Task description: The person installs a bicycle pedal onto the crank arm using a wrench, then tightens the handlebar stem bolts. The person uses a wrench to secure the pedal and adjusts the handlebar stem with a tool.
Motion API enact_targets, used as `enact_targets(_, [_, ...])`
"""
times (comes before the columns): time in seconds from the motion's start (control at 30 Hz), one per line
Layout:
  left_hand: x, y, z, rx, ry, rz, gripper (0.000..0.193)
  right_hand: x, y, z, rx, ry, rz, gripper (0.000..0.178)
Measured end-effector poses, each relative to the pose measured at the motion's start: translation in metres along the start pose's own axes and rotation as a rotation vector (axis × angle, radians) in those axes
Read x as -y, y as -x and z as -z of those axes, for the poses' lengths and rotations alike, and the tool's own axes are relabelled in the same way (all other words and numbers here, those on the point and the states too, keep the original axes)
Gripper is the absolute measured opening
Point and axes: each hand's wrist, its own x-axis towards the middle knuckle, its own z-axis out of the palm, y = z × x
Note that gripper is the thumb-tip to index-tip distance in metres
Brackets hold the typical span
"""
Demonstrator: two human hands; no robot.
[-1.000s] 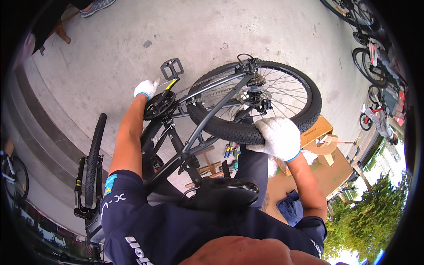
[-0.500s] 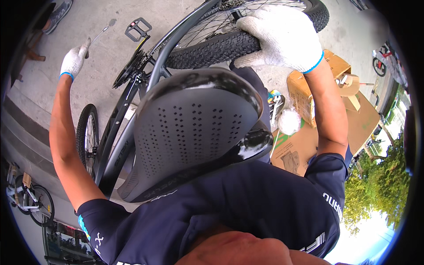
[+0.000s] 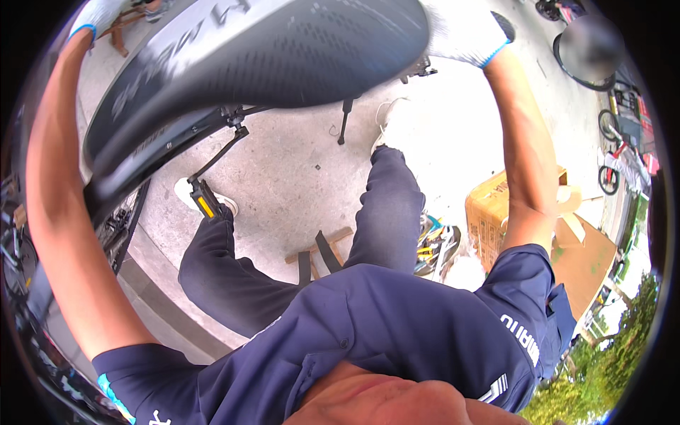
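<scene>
A black bicycle saddle, perforated and slightly smeared by motion, fills the upper middle. Below it runs the dark frame, with a crank and a pedal bearing a yellow reflector. My left hand, in a white knitted glove, is at the top left beyond the saddle. The picture's edge cuts it off, so its fingers do not show. Beside the saddle's rear, my right hand, gloved likewise, is washed out by glare. A dark piece of tire peeks out past it; its fingers cannot be made out.
A kickstand hangs below the bike. A low wooden stool with dark straps stands between my legs. To the right are hand tools, a cardboard box and flat cardboard. Small bicycles stand farther off.
The bike has moved up and away from my torso, uncovering my legs and the floor. Both hands moved upward with it. The thin metal tool in my left hand is out of sight.
</scene>
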Motion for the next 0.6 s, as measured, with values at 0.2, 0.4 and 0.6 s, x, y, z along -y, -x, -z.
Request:
enact_targets(0.2, [-0.011,0.113,-0.016,-0.477,0.233,0.406,0.053,-0.006,-0.015,-0.048,-0.204,0.380,-0.143,0.069])
enact_targets(0.4, [-0.091,0.269,0.010,-0.726,0.819,0.333,0.038,0.031,0.009,-0.094,-0.406,0.497,-0.234,0.062])
enact_targets(0.6, [-0.179,0.379,-0.006,-0.380,1.526,0.107,0.032,0.134,0.053,-0.121,-0.136,-0.243,-0.286,0.061])
